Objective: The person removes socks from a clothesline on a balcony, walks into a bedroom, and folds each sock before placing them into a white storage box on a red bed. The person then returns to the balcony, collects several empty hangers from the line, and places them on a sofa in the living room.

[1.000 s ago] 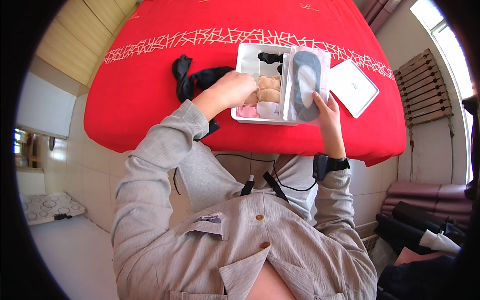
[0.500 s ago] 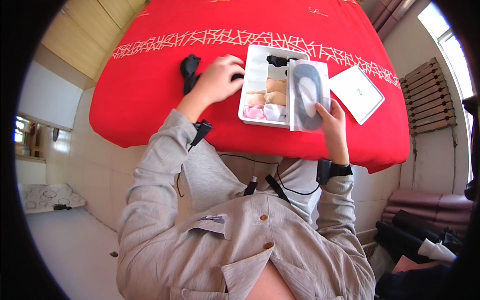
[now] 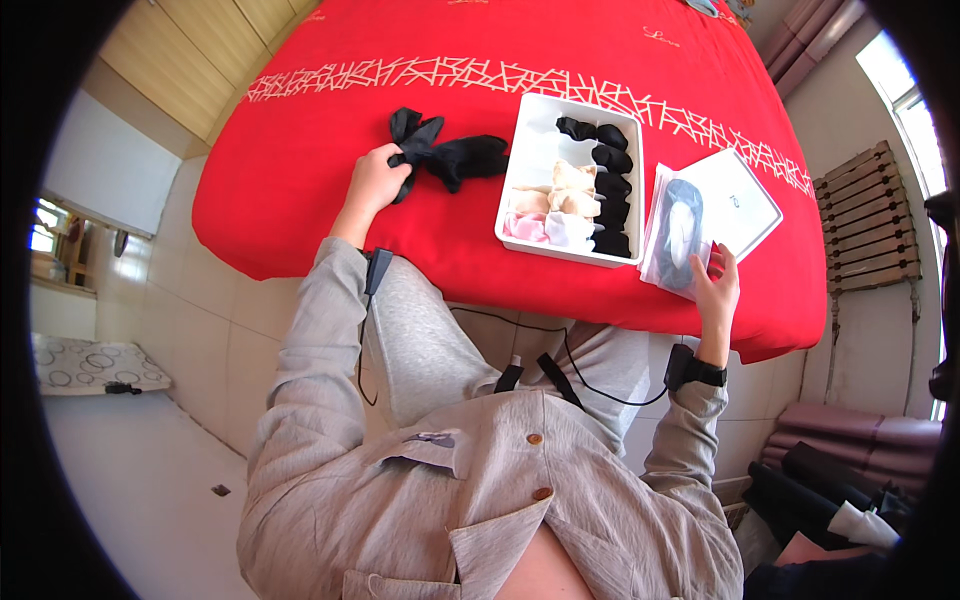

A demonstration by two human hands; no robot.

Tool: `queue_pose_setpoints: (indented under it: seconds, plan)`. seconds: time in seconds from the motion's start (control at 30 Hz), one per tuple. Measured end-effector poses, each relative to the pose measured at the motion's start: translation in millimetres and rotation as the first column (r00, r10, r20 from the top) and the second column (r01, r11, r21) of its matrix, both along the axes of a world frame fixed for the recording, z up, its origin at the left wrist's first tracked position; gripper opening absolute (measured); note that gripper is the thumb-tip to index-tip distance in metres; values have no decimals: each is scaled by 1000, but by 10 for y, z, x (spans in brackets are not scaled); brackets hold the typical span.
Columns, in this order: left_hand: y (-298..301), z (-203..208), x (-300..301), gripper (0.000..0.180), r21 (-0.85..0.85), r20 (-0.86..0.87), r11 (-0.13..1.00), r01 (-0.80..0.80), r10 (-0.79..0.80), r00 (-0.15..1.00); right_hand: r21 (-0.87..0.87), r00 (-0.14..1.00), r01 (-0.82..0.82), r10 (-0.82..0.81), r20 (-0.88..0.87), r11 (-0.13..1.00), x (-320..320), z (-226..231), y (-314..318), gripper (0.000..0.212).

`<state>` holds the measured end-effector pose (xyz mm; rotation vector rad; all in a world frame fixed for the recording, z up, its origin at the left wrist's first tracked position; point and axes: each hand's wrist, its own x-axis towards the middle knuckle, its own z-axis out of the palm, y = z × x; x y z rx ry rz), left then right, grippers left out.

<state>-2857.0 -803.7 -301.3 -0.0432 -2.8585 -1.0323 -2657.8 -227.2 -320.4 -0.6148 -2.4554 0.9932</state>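
Observation:
My left hand is closed on a bunch of black socks at the left of the bed; another black bundle lies beside it, close to the box. The white divided box holds rolled black socks down its right column. Beige rolls, a pink one and a white one sit in the other columns. Right of the box lies a clear packet with a dark sole-shaped item inside. My right hand is at its edge, fingers apart, thumb touching it.
Partly beneath the packet lies a white rectangular lid. A red cover with a white patterned band spreads over the bed. A black cable hangs by my legs. Folded mauve cloth and dark clothes are piled at lower right.
The packet has moved right, off the box onto the lid's edge, uncovering the black rolls. My left hand has moved left, away from the box, and taken hold of the black socks.

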Motion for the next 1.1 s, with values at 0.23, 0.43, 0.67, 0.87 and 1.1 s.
queue_pose_setpoints:
  seconds: [0.23, 0.43, 0.67, 0.87, 1.1]
  plan:
    - [-414, 231, 170, 35, 181, 160, 963, 199, -229, 960, 145, 997, 17, -6, -72, 989, 238, 284, -189, 48]
    - [-454, 93, 172, 43, 65, 156, 998, 11, -21, 988, 21, 991, -17, 20, -135, 1000, 231, 384, -371, 43]
    - [-588, -184, -62, 29, 901, 326, 357, -246, -181, 928, -16, 977, -96, 91, -192, 995, 135, 490, -608, 42]
    - [-725, -33, -122, 27, 820, 55, 557, -134, 155, 986, -49, 966, -140, 125, -226, 989, 203, 526, -694, 39]
    - [-514, -273, -292, 49, -21, -55, 985, -172, 171, 984, -26, 958, -192, 182, -224, 981, 227, 655, -849, 35]
